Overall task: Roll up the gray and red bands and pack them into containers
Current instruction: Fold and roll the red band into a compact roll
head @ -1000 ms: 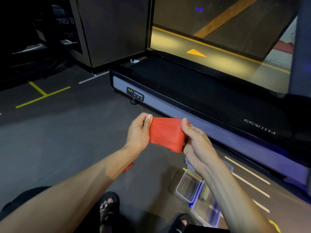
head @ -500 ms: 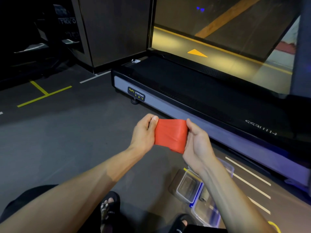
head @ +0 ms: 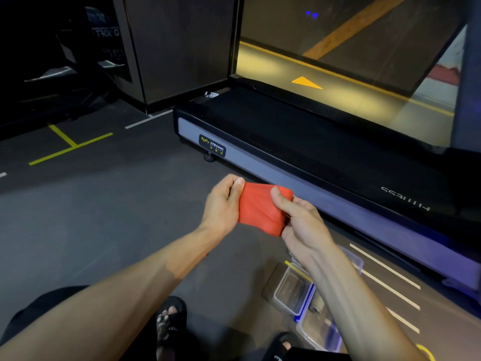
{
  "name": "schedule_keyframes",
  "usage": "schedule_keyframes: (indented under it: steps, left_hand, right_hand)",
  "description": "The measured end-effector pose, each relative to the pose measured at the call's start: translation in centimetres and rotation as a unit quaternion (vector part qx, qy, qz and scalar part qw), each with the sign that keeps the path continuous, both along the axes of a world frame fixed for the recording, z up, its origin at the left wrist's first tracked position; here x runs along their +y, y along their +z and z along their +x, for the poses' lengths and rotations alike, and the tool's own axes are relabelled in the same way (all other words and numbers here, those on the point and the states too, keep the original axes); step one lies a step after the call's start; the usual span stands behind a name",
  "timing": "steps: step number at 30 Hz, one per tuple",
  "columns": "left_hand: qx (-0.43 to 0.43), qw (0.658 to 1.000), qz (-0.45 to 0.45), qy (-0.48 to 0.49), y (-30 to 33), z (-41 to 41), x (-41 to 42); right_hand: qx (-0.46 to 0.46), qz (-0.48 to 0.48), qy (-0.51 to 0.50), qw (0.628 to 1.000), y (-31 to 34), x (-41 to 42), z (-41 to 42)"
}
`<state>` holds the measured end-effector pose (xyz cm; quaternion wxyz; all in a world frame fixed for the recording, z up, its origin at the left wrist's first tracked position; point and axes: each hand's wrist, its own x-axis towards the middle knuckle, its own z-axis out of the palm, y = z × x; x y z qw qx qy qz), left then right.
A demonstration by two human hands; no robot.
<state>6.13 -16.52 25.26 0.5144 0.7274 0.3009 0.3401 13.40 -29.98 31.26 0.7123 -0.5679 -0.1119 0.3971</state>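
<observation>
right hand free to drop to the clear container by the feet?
Probably not yet: the right hand and left hand both grip the red band. The container sits open just below the right forearm, nothing between.

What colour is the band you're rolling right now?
Red, plain with no pattern: the band is held between the left hand and right hand, seen in the head view.

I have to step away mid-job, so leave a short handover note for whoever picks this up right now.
Left hand: pinches the left end of the red band, thumb on top.
Right hand: grips its right end, thumb over the top edge.
Red band: a short wad held in the air between both hands, rolling not finished.
Clear containers: on the floor under the right forearm; a grayish roll lies among them, probably the gray band.
Left: finish the red roll and pack it.
</observation>
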Motion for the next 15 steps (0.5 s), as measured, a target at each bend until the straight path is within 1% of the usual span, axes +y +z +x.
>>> schedule_keyframes:
  steps: [4, 11, 13, 15]
  left_hand:
    - [-0.009, 1.000, -0.014, -0.008, 0.4, 0.0, -0.3]
    - [-0.020, 1.000, -0.016, -0.016, 0.9, 0.0, -0.7]
    - [-0.023, 0.999, -0.019, -0.020, 1.0, 0.0, -0.9]
    - [-0.026, 0.999, -0.020, -0.025, 1.1, 0.0, -1.2]
  right_hand:
    - [0.002, 0.011, -0.004, 1.000, 0.1, 0.1, -0.1]
    - [0.053, 0.005, -0.014, 0.998, 0.0, 0.9, -0.1]
    - [0.042, -0.010, -0.020, 0.999, 0.1, 1.2, -0.3]
    - [0.010, -0.022, -0.030, 0.999, 0.0, 1.4, -0.6]
